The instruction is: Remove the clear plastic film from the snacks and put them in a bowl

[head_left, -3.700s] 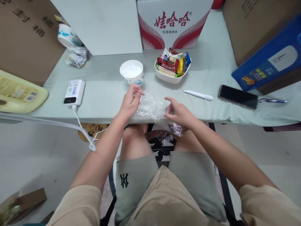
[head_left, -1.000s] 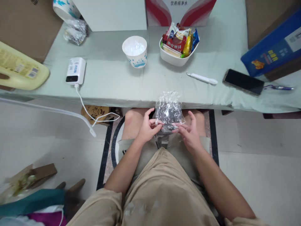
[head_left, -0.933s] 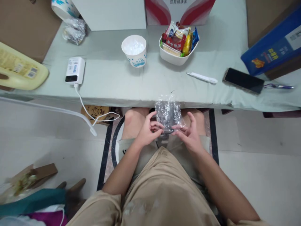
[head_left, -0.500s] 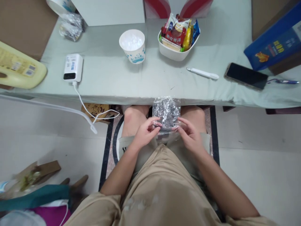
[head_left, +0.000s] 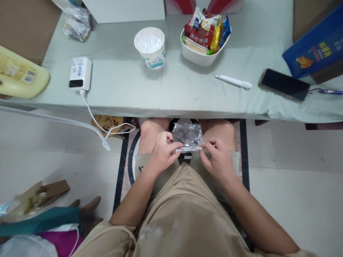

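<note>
Over my lap, just below the table's front edge, I hold a clear, crinkled plastic bag (head_left: 187,135) by its two near corners. My left hand (head_left: 164,151) pinches the left corner between thumb and fingers. At the right corner my right hand (head_left: 217,159) is closed in a similar pinch. The bag's near edge looks folded into a narrow strip between the hands. On the table ahead stand a paper cup (head_left: 150,48) with clear plastic inside and a white bowl (head_left: 199,59) of wrapped snacks.
A white utility knife (head_left: 233,81) and a black phone (head_left: 284,84) lie right on the table (head_left: 182,96). Leftward are a power bank (head_left: 80,73) with a white cable, a yellow bottle (head_left: 24,73) and crumpled plastic (head_left: 77,23). A blue box (head_left: 316,46) stands far right.
The bag has become shorter, its far edge drawn back from the table edge toward me. Both hands have changed their pinch at its near corners. The camera view has shifted slightly.
</note>
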A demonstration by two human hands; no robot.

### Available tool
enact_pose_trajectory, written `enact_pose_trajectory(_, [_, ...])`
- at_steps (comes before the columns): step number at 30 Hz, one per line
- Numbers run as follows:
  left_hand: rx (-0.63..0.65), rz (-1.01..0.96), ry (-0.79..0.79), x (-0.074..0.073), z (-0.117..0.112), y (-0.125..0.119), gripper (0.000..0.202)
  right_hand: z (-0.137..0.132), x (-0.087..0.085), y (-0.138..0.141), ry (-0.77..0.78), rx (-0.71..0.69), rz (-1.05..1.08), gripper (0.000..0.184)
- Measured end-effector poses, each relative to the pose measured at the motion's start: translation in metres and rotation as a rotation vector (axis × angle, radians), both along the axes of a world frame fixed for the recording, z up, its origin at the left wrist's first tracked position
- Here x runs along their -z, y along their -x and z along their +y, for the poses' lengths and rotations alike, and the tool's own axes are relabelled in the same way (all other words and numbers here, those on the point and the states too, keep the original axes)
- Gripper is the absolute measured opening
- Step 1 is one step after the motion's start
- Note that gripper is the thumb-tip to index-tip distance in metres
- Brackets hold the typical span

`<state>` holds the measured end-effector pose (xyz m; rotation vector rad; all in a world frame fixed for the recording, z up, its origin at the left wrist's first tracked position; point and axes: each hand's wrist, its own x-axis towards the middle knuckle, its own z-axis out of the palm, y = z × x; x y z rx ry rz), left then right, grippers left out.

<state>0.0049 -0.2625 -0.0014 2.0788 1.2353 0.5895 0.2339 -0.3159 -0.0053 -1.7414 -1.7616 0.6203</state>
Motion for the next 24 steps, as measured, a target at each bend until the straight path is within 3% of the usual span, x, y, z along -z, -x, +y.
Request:
enact_pose_trajectory(3, [0.08, -0.186, 0.121, -0.012, -0.002, 0.004, 0.009, -0.006, -0.011, -0.005, -0.007, -0.167, 0.259, 0.004])
enact_pose_trajectory(5, [0.111, -0.367, 0.353, -0.017, -0.003, 0.005, 0.013, -0.009, -0.016, -0.008, 0.098, -0.266, 0.559, 0.028])
enact_pose_trajectory(6, [0.068, -0.449, 0.475, -0.016, -0.003, 0.004, 0.017, -0.011, -0.016, -0.009, 0.174, -0.276, 0.689, 0.047])
enact_pose_trajectory(8, [-0.106, -0.587, 0.668, -0.012, -0.002, 0.001, 0.031, -0.011, -0.013, -0.005, 0.334, -0.209, 0.845, 0.075])
enact_pose_trajectory(9, [-0.2, -0.659, 0.737, -0.008, -0.001, -0.001, 0.04, -0.01, -0.01, -0.002, 0.407, -0.151, 0.873, 0.072])
enact_pose_trajectory(12, [-0.341, -0.902, 0.968, 0.008, 0.003, -0.006, 0.061, -0.005, 0.001, 0.011, 0.522, 0.051, 0.921, 0.034])
enact_pose_trajectory(15, [-0.354, -0.982, 1.213, 0.022, 0.002, -0.012, 0.053, 0.001, 0.01, 0.017, 0.481, 0.238, 1.081, 0.039])
enact_pose_trajectory(18, [-0.401, -0.995, 1.199, 0.028, -0.004, -0.021, 0.045, 0.003, 0.016, 0.017, 0.592, 0.304, 1.271, 0.054])
enact_pose_trajectory(21, [-0.405, -1.039, 1.082, 0.029, -0.006, -0.028, 0.046, 0.002, 0.023, 0.017, 0.72, 0.286, 1.279, 0.049])
enact_pose_trajectory(24, [-0.316, -0.988, 1.207, 0.033, -0.003, -0.026, 0.043, 0.001, 0.029, 0.02, 0.67, 0.282, 1.244, 0.049])
